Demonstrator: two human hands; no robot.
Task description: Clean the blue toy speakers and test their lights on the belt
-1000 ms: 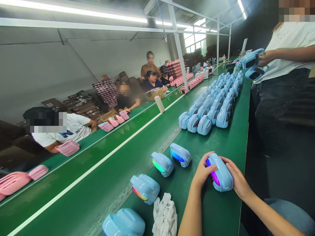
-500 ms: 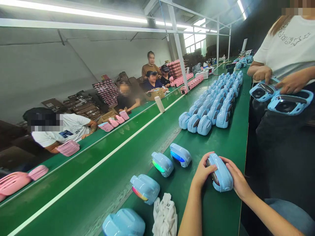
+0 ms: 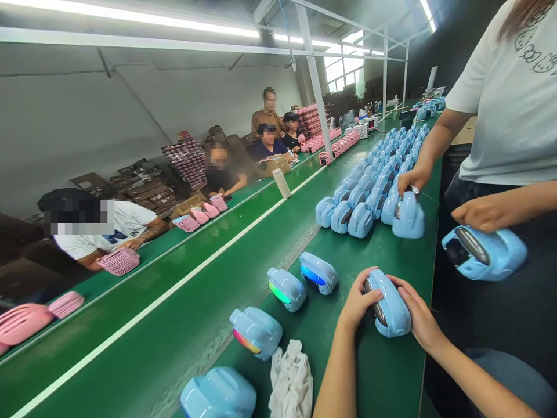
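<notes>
Since the last frame, the co-worker [image 3: 509, 98] standing at the right has separated two pale blue units: one now sits at the belt's far edge under that co-worker's hand [image 3: 411, 180], and the other hangs lower right beneath the other hand [image 3: 481, 212].

From my remote seat, working left to right, I see a seated worker [image 3: 117, 229] across the line, one hand on a stack of pink plastic shells [image 3: 119, 262]. More pink shells [image 3: 26, 322] lie at the near left, probably kept in stacks for easy reach. A white bottle [image 3: 281, 183] stands on the divider of the green conveyor belt [image 3: 143, 348].

On my side, four blue units with rainbow-lit strips [image 3: 255, 332] sit spaced apart beside a crumpled white cloth [image 3: 290, 380]. The spacing seems to keep each strip in view, while the unlit units in the far block [image 3: 369, 197] are packed tightly, perhaps to save belt space.

At the near right of the belt, my left hand [image 3: 359, 299] and right hand [image 3: 420, 307] clamp one glossy blue unit [image 3: 389, 305] from either side, apart from each other with the unit between them. Its dark strip faces left, showing no light.
</notes>
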